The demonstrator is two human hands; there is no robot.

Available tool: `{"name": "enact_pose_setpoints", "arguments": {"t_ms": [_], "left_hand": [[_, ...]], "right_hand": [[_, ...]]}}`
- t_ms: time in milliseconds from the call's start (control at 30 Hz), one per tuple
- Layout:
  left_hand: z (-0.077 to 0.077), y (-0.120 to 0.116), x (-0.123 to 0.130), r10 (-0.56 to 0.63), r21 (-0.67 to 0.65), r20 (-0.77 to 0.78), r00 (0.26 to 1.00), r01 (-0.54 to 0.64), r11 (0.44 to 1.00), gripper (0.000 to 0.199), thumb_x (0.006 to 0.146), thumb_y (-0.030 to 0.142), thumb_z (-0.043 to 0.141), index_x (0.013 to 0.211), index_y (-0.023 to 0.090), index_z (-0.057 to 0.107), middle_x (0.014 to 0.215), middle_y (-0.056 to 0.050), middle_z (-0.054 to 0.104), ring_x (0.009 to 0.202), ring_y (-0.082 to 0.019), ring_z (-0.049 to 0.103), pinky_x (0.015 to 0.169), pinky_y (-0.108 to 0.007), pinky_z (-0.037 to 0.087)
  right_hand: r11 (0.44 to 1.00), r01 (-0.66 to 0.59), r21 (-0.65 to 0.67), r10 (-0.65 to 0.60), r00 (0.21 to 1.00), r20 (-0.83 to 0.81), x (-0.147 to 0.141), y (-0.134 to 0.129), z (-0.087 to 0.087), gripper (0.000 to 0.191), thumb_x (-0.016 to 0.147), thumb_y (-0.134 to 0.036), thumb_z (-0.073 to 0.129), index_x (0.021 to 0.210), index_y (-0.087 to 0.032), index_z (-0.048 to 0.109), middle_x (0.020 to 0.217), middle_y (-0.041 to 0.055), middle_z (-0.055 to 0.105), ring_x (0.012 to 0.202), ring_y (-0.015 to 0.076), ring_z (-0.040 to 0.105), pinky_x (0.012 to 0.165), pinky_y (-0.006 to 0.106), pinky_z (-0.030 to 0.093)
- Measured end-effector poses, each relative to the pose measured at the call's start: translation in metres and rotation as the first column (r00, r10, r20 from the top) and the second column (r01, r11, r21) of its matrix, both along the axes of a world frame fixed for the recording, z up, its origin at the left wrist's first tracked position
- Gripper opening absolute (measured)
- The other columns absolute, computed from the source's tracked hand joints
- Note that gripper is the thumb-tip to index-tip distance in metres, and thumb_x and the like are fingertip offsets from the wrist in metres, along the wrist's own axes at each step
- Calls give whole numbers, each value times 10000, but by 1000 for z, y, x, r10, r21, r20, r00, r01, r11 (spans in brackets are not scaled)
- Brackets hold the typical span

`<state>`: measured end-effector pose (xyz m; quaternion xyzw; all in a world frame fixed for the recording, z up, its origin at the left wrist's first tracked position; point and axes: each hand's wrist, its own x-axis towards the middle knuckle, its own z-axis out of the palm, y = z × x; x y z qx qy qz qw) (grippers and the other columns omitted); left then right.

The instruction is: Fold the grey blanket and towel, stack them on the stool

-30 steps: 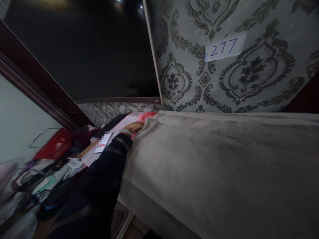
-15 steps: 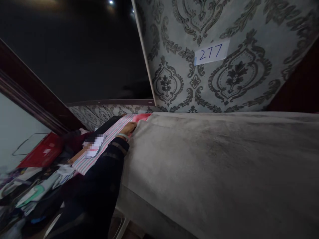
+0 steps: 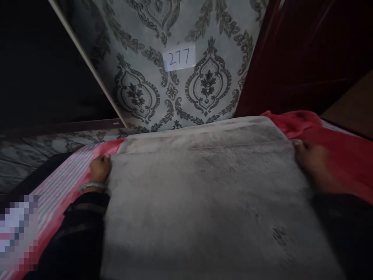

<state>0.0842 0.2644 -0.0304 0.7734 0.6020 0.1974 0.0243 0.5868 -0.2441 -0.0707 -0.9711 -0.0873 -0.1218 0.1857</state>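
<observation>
A large grey cloth (image 3: 198, 202) spreads across the middle, with a fold running across it near its far edge. My left hand (image 3: 100, 169), with a pale bracelet at the wrist, is closed on the cloth's left edge. On the opposite side my right hand (image 3: 313, 161), a little blurred, grips the right edge at about the same height. Beneath the grey cloth lies a pink and striped cloth (image 3: 64, 175), showing on the left, and red fabric (image 3: 340, 151) shows on the right.
Behind the cloth stands a patterned wall (image 3: 175, 93) bearing a paper label (image 3: 180, 57) marked 277. A dark glossy panel (image 3: 43, 77) is at the left, a dark red panel (image 3: 294, 58) at the right. Something pixelated lies at the lower left.
The view has swung to the right. My right hand now shows on the cloth's right edge, and red fabric has come into sight there. My left hand still grips the left edge.
</observation>
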Motion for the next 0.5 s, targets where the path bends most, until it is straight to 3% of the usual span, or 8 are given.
{"name": "enact_pose_setpoints", "arguments": {"t_ms": [100, 233, 300, 400, 500], "left_hand": [[0, -3, -1, 49, 53, 11, 999, -50, 997, 383, 903, 372, 371, 940, 168, 693, 854, -104, 726, 918, -277, 622, 818, -356, 467], [5, -10, 0, 48, 163, 136, 990, -70, 984, 305, 884, 336, 405, 891, 172, 662, 753, -63, 662, 832, -235, 579, 746, -299, 424], [9, -13, 2, 52, 147, 145, 988, -74, 986, 222, 853, 306, 463, 828, 177, 642, 662, -32, 596, 768, -216, 549, 689, -269, 383], [14, -14, 7, 32, 3, 29, 999, -32, 999, 141, 816, 280, 536, 718, 197, 593, 588, -6, 527, 691, -191, 505, 630, -244, 331], [16, -12, 12, 66, -48, -61, 996, -69, 996, 144, 823, 290, 535, 725, 208, 603, 618, -21, 587, 688, -194, 527, 603, -243, 328]], "right_hand": [[986, 62, 152, -55, 997, -54, -10, 2, 9, 489, 1009, -287, 435, 1306, 29, 659, 1137, 328, 680, 1007, 322, 651, 764, 394, 391], [952, 104, 289, -140, 984, 108, -16, 5, 13, 458, 968, -240, 441, 1266, 20, 674, 1083, 272, 708, 954, 305, 648, 740, 360, 386], [968, 111, 227, -133, 988, 84, -14, 7, 12, 447, 960, -248, 458, 1237, 13, 693, 1092, 275, 706, 952, 309, 647, 724, 355, 375], [993, 86, 85, -81, 995, -56, -11, 9, 9, 446, 985, -314, 474, 1224, -27, 718, 1127, 282, 697, 978, 316, 646, 708, 356, 360], [995, 82, 52, -77, 992, -95, -8, 8, 6, 464, 1009, -362, 454, 1254, -62, 710, 1149, 267, 696, 988, 309, 647, 705, 356, 357]]}}
